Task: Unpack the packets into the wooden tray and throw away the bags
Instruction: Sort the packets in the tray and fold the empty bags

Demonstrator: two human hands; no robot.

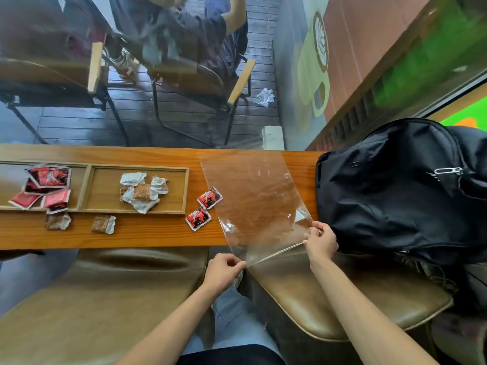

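clear plastic bag (253, 196) stretched between left hand (224, 270), right hand (320, 242)

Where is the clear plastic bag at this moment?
The clear plastic bag lies on the table's right part, between the wooden tray and black backpack, with both hands pinching its near edge.

Both forearms are showing bare from the lower edge of the view up to the wrists, with no sleeve, cuff, watch, band or ring appearing on either one. The left hand (222, 270) and the right hand (321, 242) are going ungloved, fingers uncovered to the tips. Below and between the hands, the person is wearing something dark, a black edge (232, 355) showing at the bottom of the view, with pale grey-blue fabric (232, 312) lying just above it towards the hands; which garment each belongs to cannot be told.
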